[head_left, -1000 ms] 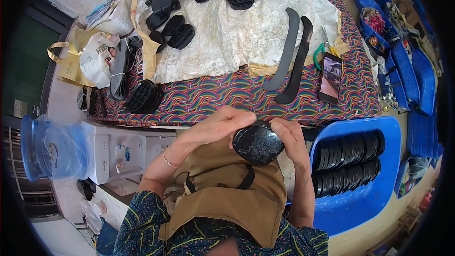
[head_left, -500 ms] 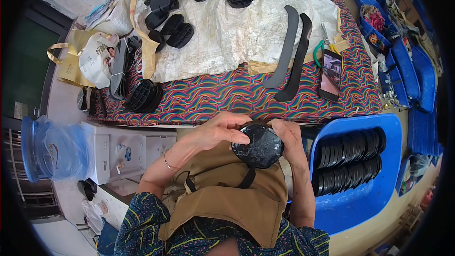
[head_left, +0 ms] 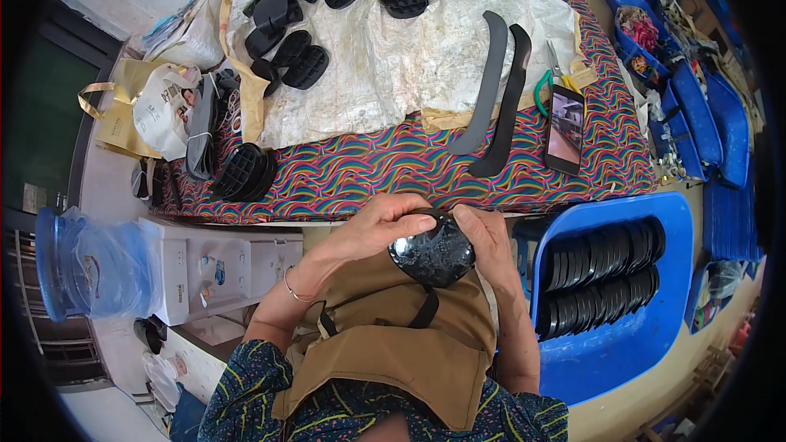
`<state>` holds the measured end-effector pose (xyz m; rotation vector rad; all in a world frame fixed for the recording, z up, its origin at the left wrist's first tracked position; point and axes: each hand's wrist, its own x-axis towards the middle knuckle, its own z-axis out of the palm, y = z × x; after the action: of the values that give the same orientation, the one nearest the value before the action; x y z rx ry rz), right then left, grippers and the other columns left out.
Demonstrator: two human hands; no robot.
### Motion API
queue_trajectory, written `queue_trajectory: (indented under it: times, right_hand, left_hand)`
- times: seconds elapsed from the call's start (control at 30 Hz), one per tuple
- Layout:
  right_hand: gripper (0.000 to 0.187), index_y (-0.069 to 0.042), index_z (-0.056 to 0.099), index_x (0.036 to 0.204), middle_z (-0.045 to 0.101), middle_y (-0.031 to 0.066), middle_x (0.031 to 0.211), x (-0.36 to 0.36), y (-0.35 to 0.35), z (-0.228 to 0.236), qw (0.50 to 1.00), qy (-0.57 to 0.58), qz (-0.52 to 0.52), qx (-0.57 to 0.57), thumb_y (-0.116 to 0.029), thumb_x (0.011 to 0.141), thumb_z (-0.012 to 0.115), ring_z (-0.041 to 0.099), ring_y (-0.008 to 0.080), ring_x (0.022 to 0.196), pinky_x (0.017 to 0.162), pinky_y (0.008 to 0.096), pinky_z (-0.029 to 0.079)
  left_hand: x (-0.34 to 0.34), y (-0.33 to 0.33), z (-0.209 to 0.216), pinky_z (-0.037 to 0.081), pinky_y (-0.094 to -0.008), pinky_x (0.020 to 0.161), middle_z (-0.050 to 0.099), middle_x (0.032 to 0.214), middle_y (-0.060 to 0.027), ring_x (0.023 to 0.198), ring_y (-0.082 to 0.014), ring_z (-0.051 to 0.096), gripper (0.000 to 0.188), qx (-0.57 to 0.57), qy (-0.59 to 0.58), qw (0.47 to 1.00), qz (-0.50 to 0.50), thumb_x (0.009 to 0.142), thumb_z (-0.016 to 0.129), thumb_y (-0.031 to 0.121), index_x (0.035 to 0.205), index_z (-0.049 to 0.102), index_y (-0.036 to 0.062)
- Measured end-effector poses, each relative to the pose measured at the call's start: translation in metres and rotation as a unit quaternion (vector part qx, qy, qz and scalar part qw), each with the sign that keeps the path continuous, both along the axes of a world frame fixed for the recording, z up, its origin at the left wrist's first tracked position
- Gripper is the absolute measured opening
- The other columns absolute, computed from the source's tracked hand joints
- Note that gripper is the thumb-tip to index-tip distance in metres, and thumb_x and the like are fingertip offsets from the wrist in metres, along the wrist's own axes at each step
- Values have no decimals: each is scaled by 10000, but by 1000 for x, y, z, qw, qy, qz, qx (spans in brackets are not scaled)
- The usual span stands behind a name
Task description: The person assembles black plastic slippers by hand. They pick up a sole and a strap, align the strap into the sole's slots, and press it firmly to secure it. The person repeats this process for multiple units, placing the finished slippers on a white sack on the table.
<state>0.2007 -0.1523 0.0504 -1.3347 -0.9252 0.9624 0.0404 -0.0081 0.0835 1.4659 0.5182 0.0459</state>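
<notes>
A glossy black rounded piece point(head_left: 438, 255), shaped like a shoe heel, is held between both hands above my lap. Its smooth face is scuffed with whitish marks and catches the light. My left hand point(head_left: 385, 225) grips its upper left edge, thumb lying over the face. On the other side, my right hand point(head_left: 489, 237) closes around the upper right edge, thumb near the top. Beyond the hands, on the patterned cloth, lie a grey curved strip point(head_left: 483, 86) and a black curved strip point(head_left: 509, 102). A stack of black grid-backed pieces point(head_left: 246, 172) stands at the table's left front.
At right, a blue tub point(head_left: 589, 372) holds rows of black pieces. Scissors point(head_left: 553, 61) and a phone point(head_left: 565, 131) lie on the table's right side. More black pieces point(head_left: 307, 67) rest on the white sheet point(head_left: 368, 49). A water dispenser point(head_left: 192, 270) stands left.
The black piece has shifted slightly left and tilted, so its face now shows a brighter glint. Both hands have moved with it and keep their grip.
</notes>
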Motion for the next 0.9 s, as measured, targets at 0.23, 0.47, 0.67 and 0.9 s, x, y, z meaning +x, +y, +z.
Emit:
queue_trajectory:
  times: [0.23, 0.47, 0.67, 0.9]
  right_hand:
    - [368, 62, 602, 867, 529, 94, 646, -5, 4, 14, 998, -59, -5, -11, -269, 1000, 512, 451, 128, 631, 597, 334, 415]
    - [423, 60, 633, 874, 548, 16, 695, -4, 9, -12, 988, 124, -94, 16, -296, 1030, 466, 434, 87, 672, 619, 278, 382]
    - [404, 58, 661, 1066, 582, -29, 862, -20, 27, -9, 974, 190, -108, 60, -293, 1048, 462, 471, 59, 791, 708, 245, 401]
    - [354, 46, 639, 1155, 630, 9, 1003, -20, 31, -8, 976, 198, -44, 73, -258, 1026, 509, 535, 74, 908, 819, 245, 431]
  left_hand:
    - [6, -6, 11, 371, -211, 584, 553, 739, 68, 701, -8, 475, 224, 7, -18, 999, 28, 937, 681, 229, 853, 650, 24]
    - [-7, 9, 15, 491, -271, 848, 635, 1125, -70, 984, -126, 612, 443, -92, -44, 994, 47, 927, 640, 227, 1295, 556, -5]
    - [10, -27, -7, 372, -387, 1115, 463, 1437, -146, 1333, -231, 456, 684, -284, -253, 917, 120, 913, 634, 344, 1452, 370, 15]
    - [25, -24, 0, 310, -485, 1147, 501, 1386, -207, 1357, -351, 416, 692, -311, -309, 884, 162, 938, 539, 486, 1405, 404, -5]
